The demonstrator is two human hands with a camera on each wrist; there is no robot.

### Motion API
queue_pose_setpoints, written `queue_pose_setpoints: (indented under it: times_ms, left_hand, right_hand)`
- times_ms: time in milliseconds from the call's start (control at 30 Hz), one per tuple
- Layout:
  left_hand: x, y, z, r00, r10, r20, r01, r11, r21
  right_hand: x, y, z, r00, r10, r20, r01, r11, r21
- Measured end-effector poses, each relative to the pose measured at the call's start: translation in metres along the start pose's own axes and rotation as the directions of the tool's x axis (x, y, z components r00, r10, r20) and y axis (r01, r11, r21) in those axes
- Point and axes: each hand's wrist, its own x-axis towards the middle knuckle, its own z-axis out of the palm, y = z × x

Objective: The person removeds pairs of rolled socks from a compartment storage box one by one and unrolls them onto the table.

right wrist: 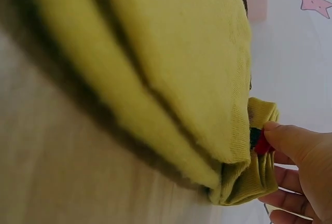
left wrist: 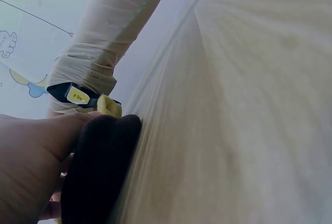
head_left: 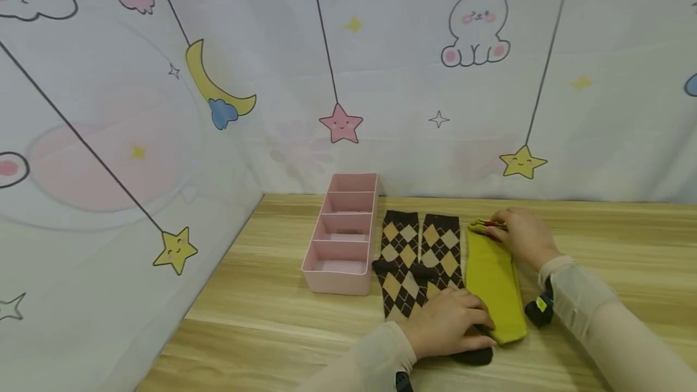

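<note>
A pair of mustard-yellow socks [head_left: 492, 283] lies flat, one on the other, with the cuff end folded up at the far side. My right hand [head_left: 525, 238] pinches that cuff [right wrist: 264, 172] between thumb and fingers, at its red and green stripe. My left hand [head_left: 449, 322] rests over the lower part of the brown argyle socks [head_left: 441, 241], fingertips at the yellow socks' near left edge and thumb apart from the fingers. A black sock toe [left wrist: 104, 167] shows beside the left hand and partly hides its fingers in the left wrist view.
Left of the argyle socks stands a pink organizer box [head_left: 340, 283] with several compartments. The wooden table [head_left: 256, 319] meets a white cartoon-print curtain [head_left: 392, 150] at the back and left. Both wrists wear dark bands, the right one [head_left: 540, 307] beside the yellow socks.
</note>
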Motion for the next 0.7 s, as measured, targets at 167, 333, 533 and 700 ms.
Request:
queue_pose_setpoints:
  times_ms: [167, 333, 533, 700]
  left_hand:
    - [0.001, 0.0, -0.001, 1.0, 0.008, -0.004, -0.008, 1.0, -0.003]
    - [0.0, 0.0, -0.001, 1.0, 0.004, -0.006, -0.004, 1.0, -0.009]
    - [0.0, 0.0, 0.0, 1.0, 0.001, -0.005, -0.001, 1.0, -0.002]
    - [0.001, 0.001, 0.0, 1.0, 0.005, 0.003, -0.006, 0.999, 0.032]
  right_hand:
    - [0.005, 0.0, 0.001, 0.999, -0.001, -0.036, 0.001, 1.0, -0.015]
    - [0.011, 0.0, 0.004, 0.999, 0.004, -0.041, -0.005, 1.0, -0.03]
    - [0.017, 0.003, 0.007, 0.999, 0.02, -0.044, -0.021, 1.0, -0.002]
    - [0.021, 0.007, 0.01, 0.998, 0.007, -0.062, -0.006, 1.0, 0.013]
